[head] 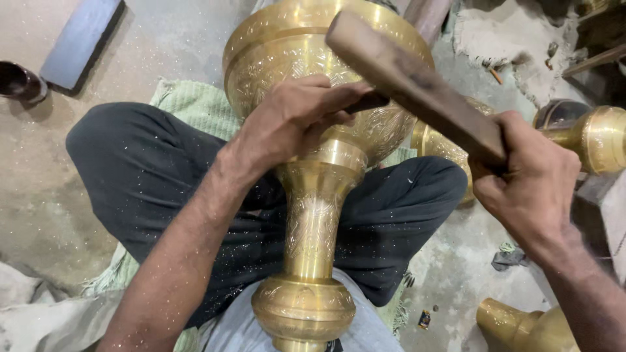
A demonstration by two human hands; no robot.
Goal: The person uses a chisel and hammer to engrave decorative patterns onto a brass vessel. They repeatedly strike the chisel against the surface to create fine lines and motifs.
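Brass vase (313, 215), tall and engraved, lies across the seated person's crossed legs, its wide bowl pointing away and its ringed foot close to the body; nothing can be seen inside it, since the mouth faces away.

At the far left a dark rounded object (19, 81) sits on the floor beside a flat grey-blue slab (81, 39). A pale green woven cloth (192, 104) is spread beneath the legs, which are in dark trousers (140, 169) dotted with bright metal flecks.

The left hand (297, 117) rests on the lower curve of the bowl, fingers curled tightly round a small dark tool (368, 102) whose tip pokes out against the engraved metal. Just right of it, a long wooden mallet (411, 85) slants over the bowl, and the right hand (531, 179) is clenched fast round its lower end.

Further right, other brass pieces show: one rounded piece (443, 146) half hidden behind the mallet, one spool-shaped piece (596, 137) at the right edge, and one flared piece (521, 326) at the bottom right. Counting the vase, that makes four brass items in view.

The floor (176, 39) is bare grey concrete, dusty and sprinkled with shavings, with a rough lump of grey material (515, 45) at the top right.
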